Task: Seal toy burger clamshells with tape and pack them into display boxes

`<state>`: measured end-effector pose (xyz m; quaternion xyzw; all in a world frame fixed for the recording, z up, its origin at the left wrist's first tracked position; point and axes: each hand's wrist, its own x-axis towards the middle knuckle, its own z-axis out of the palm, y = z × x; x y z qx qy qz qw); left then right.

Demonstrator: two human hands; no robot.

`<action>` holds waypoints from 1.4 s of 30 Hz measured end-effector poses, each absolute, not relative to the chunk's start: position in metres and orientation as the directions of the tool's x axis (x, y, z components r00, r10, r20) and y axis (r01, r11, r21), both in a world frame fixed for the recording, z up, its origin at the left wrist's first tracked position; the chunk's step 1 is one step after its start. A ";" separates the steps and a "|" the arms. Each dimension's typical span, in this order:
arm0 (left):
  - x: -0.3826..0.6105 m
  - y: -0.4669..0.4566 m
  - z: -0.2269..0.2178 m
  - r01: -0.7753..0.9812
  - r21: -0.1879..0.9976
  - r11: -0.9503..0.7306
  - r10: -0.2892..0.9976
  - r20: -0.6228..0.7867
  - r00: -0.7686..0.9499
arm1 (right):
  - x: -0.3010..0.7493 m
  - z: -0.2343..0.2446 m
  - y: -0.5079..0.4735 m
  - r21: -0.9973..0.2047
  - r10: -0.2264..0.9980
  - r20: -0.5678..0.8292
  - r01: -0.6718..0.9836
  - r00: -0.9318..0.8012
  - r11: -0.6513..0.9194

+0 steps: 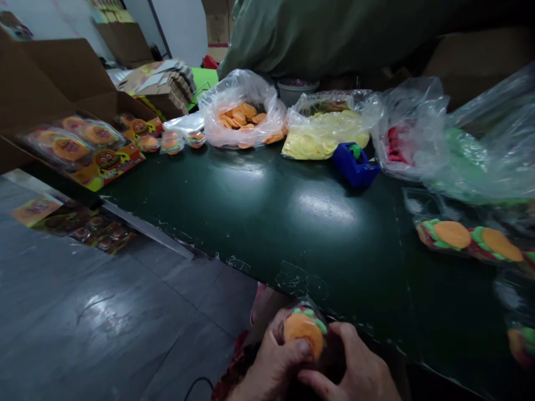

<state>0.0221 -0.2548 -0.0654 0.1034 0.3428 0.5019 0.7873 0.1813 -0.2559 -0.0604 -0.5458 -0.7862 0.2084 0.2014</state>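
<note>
Both my hands sit at the bottom of the view, below the near edge of the dark green table (267,223). Together they hold a small clear packet with a toy burger (304,334), orange on top with green and red layers. My left hand (271,365) has its thumb pressed on the orange top. My right hand (355,370) wraps the packet's right side with fingers curled.
Clear bags of orange discs (244,120), yellow discs (321,136), red pieces (395,146) and green pieces (472,161) line the table's far side, with a blue tape dispenser (354,164). Stacked toy burgers (470,239) lie right. Packed burger cards fill a cardboard box (83,145) left. A person in green stands behind.
</note>
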 end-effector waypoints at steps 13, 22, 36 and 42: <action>0.022 -0.248 -0.057 -0.563 0.564 0.604 0.783 -0.551 0.288 | 0.161 -0.018 -0.160 -0.266 0.797 0.216 0.751 -0.564 0.604; 0.014 -0.240 -0.073 -0.526 0.627 0.575 0.816 -0.483 0.316 | 0.156 -0.031 -0.158 -0.103 0.772 0.107 0.765 -0.627 0.636; -0.001 -0.233 -0.083 -0.544 0.615 0.571 0.815 -0.344 0.466 | 0.157 -0.036 -0.160 -0.145 0.757 0.217 0.746 -0.616 0.650; -0.009 -0.251 -0.065 -0.566 0.627 0.535 0.838 -0.308 0.451 | 0.175 -0.026 -0.225 -0.704 0.960 0.078 0.667 -0.269 0.244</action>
